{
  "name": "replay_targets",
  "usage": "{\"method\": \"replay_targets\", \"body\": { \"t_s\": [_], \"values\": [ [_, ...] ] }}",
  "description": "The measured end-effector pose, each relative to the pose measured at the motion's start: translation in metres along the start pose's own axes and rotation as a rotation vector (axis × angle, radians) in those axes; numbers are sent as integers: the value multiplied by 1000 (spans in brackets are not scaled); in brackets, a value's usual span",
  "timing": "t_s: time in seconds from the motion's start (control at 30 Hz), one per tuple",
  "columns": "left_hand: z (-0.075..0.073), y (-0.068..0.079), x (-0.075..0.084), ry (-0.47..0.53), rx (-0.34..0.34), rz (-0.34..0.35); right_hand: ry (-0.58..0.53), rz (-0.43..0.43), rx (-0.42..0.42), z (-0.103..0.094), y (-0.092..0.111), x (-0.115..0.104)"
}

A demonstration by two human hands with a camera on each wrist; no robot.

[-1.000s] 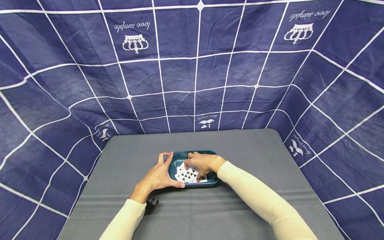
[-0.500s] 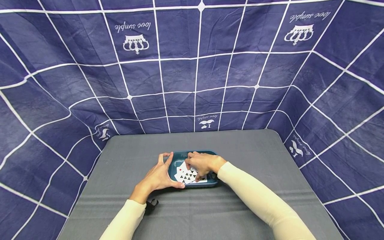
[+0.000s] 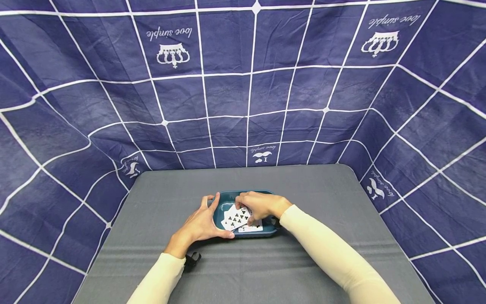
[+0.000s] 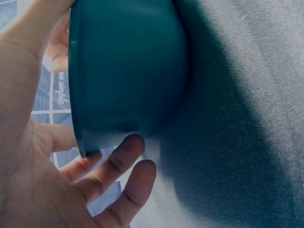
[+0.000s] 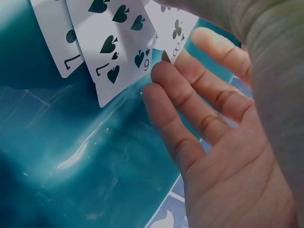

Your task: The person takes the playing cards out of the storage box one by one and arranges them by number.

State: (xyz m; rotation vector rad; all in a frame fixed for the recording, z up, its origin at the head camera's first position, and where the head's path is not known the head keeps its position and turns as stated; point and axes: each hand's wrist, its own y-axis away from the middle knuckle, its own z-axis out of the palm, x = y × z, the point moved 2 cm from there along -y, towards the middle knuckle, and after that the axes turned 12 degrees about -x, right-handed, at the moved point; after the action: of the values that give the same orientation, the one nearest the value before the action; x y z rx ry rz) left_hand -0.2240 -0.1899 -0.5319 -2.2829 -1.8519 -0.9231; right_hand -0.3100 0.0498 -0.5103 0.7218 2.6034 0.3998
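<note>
"What's the setting?"

"A blue cloth (image 3: 224, 93) with white grid lines hangs behind and beside a grey table (image 3: 243, 274)."

"Start at the left."

"First a pale sleeve (image 3: 161, 272) with a black strap (image 3: 192, 259) at its cuff, then the left hand (image 3: 201, 221), spread wide round the left end of a teal tray (image 3: 228, 196). Its thumb lies at the near rim, its fingers at the far side."

"So it has hold of the tray?"

"Yes, between thumb and fingers. The tray sits on the table."

"And inside?"

"Overlapping playing cards. An eight of clubs (image 3: 237, 218) tilts over the others; to its right, another card (image 3: 250, 228) lies by the near wall. The right wrist view also shows cards with spades (image 5: 111, 47)."

"And the right hand (image 3: 262, 205)?"

"It reaches into the tray from the right, its grip narrow: thumb and fingers pinch the eight of clubs. Its own pale sleeve (image 3: 326, 249) comes last."
</note>
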Motion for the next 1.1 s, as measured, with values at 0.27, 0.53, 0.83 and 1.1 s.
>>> {"method": "replay_targets", "body": {
  "t_s": [0.27, 0.53, 0.83, 1.1],
  "values": [
    [0, 0, 2, 6, -10, -1, -26, -7, 36, -3, 13, -1],
    [1, -1, 3, -2, -5, 13, -56, 22, 102, -3, 28, 5],
    [1, -1, 2, -10, -8, 9, -37, 2, 226, -4, 47, 10],
    [1, 1, 0, -7, -2, 8, -30, 17, 277, -1, 62, 13]
  ]
}}
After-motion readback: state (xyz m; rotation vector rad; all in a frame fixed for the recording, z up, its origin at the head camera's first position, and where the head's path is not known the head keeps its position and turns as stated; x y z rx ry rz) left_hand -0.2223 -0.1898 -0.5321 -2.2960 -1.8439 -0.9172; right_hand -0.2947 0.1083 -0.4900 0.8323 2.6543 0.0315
